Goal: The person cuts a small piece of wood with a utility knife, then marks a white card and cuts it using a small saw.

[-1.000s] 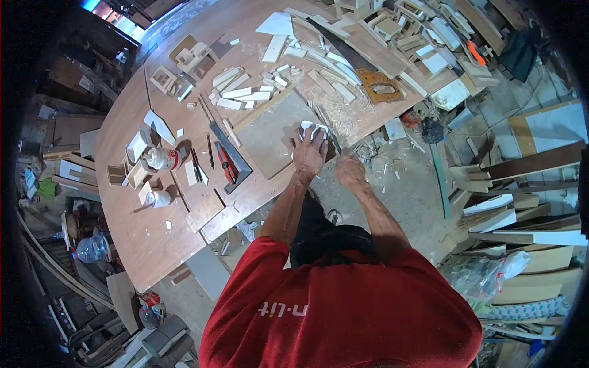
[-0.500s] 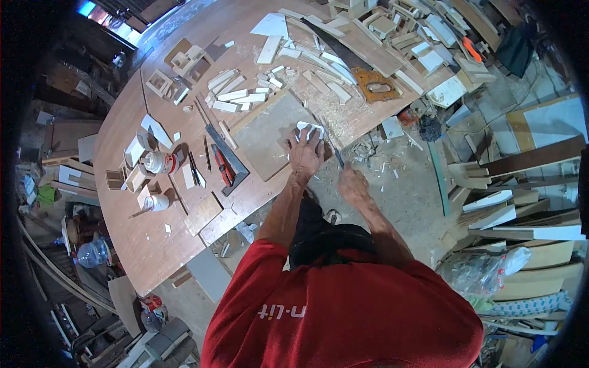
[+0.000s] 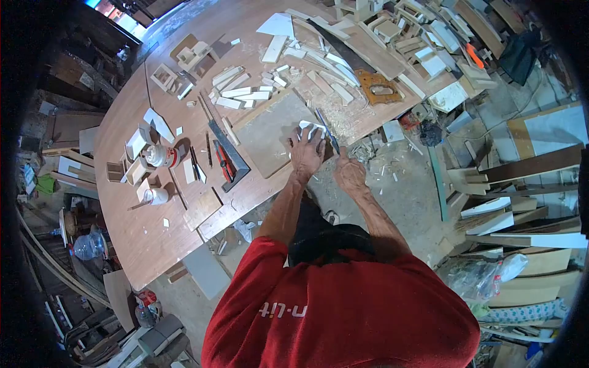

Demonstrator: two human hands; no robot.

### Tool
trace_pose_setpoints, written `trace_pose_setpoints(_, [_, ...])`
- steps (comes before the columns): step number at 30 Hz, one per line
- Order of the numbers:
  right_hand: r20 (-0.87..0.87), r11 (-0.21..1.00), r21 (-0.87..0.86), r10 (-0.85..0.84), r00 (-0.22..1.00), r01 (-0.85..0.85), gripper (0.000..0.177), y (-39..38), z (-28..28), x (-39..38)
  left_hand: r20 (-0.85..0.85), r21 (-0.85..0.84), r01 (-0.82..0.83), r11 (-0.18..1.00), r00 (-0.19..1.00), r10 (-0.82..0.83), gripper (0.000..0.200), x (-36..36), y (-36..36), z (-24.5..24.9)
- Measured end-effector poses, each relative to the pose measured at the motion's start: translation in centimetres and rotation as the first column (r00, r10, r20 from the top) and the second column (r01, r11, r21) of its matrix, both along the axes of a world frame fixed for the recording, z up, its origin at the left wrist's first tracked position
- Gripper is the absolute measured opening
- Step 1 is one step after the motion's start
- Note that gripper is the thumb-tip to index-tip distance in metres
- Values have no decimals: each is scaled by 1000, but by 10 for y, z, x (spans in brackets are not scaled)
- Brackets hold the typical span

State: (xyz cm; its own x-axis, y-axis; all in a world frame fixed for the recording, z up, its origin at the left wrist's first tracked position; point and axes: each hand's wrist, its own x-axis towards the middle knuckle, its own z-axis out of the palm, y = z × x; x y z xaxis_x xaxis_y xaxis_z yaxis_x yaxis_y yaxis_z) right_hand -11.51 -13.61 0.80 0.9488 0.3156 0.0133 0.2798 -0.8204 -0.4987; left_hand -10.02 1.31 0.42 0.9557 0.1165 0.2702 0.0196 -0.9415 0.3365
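Note:
A small white piece [image 3: 311, 127] lies at the right edge of a flat grey board [image 3: 270, 132]. My left hand [image 3: 306, 154] presses on it from above, fingers spread. Just to the right, my right hand [image 3: 350, 174] is closed round the handle of a long thin tool [image 3: 327, 130], whose dark blade runs beside the white piece. Whether blade and piece touch is too small to tell. Sawdust [image 3: 342, 116] and shavings lie beyond the blade.
Wood blocks [image 3: 245, 94] and a wooden-handled saw [image 3: 377, 88] lie behind the board. To its left are a metal square [image 3: 235, 178], red-handled pliers [image 3: 225, 164], a glue bottle [image 3: 161, 156] and a white jar [image 3: 156, 196]. Scrap wood [image 3: 515, 222] leans at the right.
The long thin tool has moved forward along the white piece with my right hand. My left hand stays on the piece. The whole view has shifted slightly.

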Motion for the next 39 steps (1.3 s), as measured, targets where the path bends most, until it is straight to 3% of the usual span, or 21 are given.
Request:
trace_pose_setpoints(2, [92,999,-43,31,995,-28,45,-1,-12,1,-17,-5,-6,1000,1000,6,37,0,0,-1])
trace_pose_setpoints(5, [-30,996,-84,39,999,-41,53,2,-2,5,-9,-7,1,1000,1000,-1,39,0,1,0])
trace_pose_setpoints(8, [-176,992,-123,-41,984,19,46,0,16,-7,-22,-5,0,1000,1000,0,41,-2,1,1])
trace_pose_setpoints(10, [-295,998,-30,-61,954,55,38,-9,20,-19,-14,-2,9,1000,1000,-9,42,-2,1,2])
trace_pose_setpoints(14, [-271,986,-81,-164,949,147,31,-12,16,-29,-1,-8,24,1000,1000,-24,43,0,3,-6])
trace_pose_setpoints(17, [-299,980,-31,-197,934,197,31,-2,-15,0,25,2,45,999,999,-46,42,2,2,-8])
trace_pose_setpoints(19, [-382,966,199,-80,921,167,30,13,-28,23,29,10,30,999,999,-31,41,2,3,-11])
trace_pose_setpoints(23, [-407,919,281,-146,902,276,28,6,3,4,-5,33,10,999,1000,-10,39,4,2,-3])
trace_pose_setpoints(25, [-246,986,-90,-162,956,143,23,-5,17,-18,24,-4,39,999,999,-39,38,1,1,-2])
trace_pose_setpoints(26, [-251,986,-93,-161,955,141,23,-4,17,-18,19,-7,37,999,999,-37,38,-1,1,-3])
trace_pose_setpoints(32, [-187,991,27,-121,975,128,26,13,1,16,7,37,35,999,999,-35,38,2,2,-3])
trace_pose_setpoints(34, [-348,909,357,-83,934,215,25,1,8,0,6,32,26,999,1000,-26,38,1,1,-2])
trace_pose_setpoints(35, [-346,910,357,-82,934,212,25,-2,13,-5,8,31,24,999,1000,-25,38,3,2,-1])
trace_pose_setpoints(37, [-332,986,-144,-130,934,86,29,-6,33,-16,7,-20,46,999,999,-46,39,0,2,-1])
trace_pose_setpoints(39, [-334,992,-104,-108,936,77,30,3,16,6,5,2,36,999,999,-36,37,-1,2,-2])
